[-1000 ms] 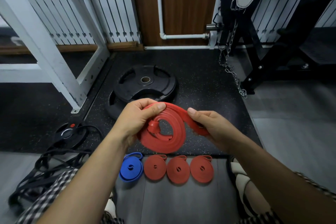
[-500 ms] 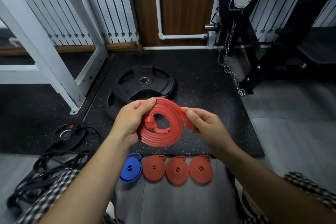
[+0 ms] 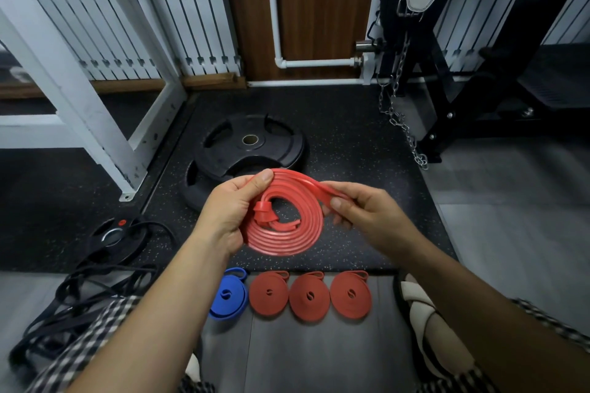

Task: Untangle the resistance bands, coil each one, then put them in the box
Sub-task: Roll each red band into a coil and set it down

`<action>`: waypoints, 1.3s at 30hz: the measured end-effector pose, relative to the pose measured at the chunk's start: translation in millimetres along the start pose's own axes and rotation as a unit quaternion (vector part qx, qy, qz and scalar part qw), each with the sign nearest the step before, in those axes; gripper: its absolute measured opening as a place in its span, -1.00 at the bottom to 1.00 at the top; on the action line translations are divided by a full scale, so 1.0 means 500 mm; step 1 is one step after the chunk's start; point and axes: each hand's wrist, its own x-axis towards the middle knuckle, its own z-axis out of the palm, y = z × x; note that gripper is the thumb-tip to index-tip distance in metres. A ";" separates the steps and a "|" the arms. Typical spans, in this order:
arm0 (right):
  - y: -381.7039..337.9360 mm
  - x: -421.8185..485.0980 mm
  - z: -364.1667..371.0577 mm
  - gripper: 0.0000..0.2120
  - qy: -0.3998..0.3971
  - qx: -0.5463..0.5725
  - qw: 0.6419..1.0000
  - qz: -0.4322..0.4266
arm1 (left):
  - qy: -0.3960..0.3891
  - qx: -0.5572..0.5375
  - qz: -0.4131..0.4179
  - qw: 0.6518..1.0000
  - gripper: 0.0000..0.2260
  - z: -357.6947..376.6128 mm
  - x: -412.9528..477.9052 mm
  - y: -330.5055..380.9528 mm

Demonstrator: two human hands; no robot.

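Left hand (image 3: 230, 210) fingers clamp the red band (image 3: 284, 233) coil at its left rim; right hand (image 3: 367, 217) fingers pinch the free tail, which runs up-right off the coil top. Coil is held in the air above the mat's near edge, face tilted toward the camera. Done: blue coil (image 3: 230, 297) and three red coils (image 3: 309, 296) lined up on the floor. Left: finish this wrap, black tangle (image 3: 73, 303), boxing. No box in view.

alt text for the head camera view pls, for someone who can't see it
Two hands hold a half-coiled red resistance band: the left hand grips the coil, the right hand pinches its loose end. Below them on the floor lie one blue coil and three red coils, with tangled black bands at left.
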 end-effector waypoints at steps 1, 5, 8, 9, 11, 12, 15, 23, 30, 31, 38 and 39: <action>-0.001 0.001 -0.003 -0.64 0.007 -0.015 1.000 -0.004 | -0.001 0.001 0.001 1.000 -0.87 0.000 0.000 0.000; -0.006 -0.001 -0.001 -0.64 0.021 -0.058 0.998 -0.022 | 0.005 -0.004 0.004 1.000 -0.86 0.002 0.002 -0.004; -0.006 -0.011 0.019 -0.68 0.010 -0.001 1.000 -0.006 | 0.022 -0.015 0.008 1.000 -0.87 -0.001 0.008 -0.011; -0.006 -0.014 0.024 -0.72 0.008 0.044 0.999 0.016 | 0.028 -0.015 0.011 0.999 -0.87 -0.001 0.009 -0.013; -0.002 -0.017 0.024 -0.73 0.014 0.142 0.987 0.070 | 0.033 -0.009 0.018 0.999 -0.87 0.002 0.011 -0.018; 0.002 -0.016 0.022 -0.73 0.020 0.175 0.980 0.092 | 0.033 -0.007 0.021 0.999 -0.87 0.005 0.011 -0.020; 0.014 -0.016 0.015 -0.74 0.030 0.217 0.965 0.144 | 0.031 -0.004 0.028 0.999 -0.88 0.014 0.013 -0.031; 0.095 -0.027 0.000 -0.75 0.068 0.305 0.907 0.283 | 0.063 -0.056 -0.053 0.995 -0.86 0.058 0.031 -0.155; 0.261 -0.038 -0.046 -0.74 0.147 0.336 0.848 0.382 | 0.073 -0.072 -0.174 0.979 -0.81 0.120 0.057 -0.320; 0.294 -0.048 -0.054 -0.73 0.159 0.339 0.838 0.396 | 0.072 -0.073 -0.187 0.977 -0.81 0.130 0.064 -0.348; 0.581 -0.122 -0.182 -0.73 0.238 0.310 0.791 0.471 | -0.013 0.036 -0.326 0.944 -0.94 0.213 0.117 -0.612; 0.612 -0.120 -0.196 -0.67 0.229 0.283 0.796 0.483 | -0.021 0.053 -0.359 0.932 -0.83 0.226 0.116 -0.647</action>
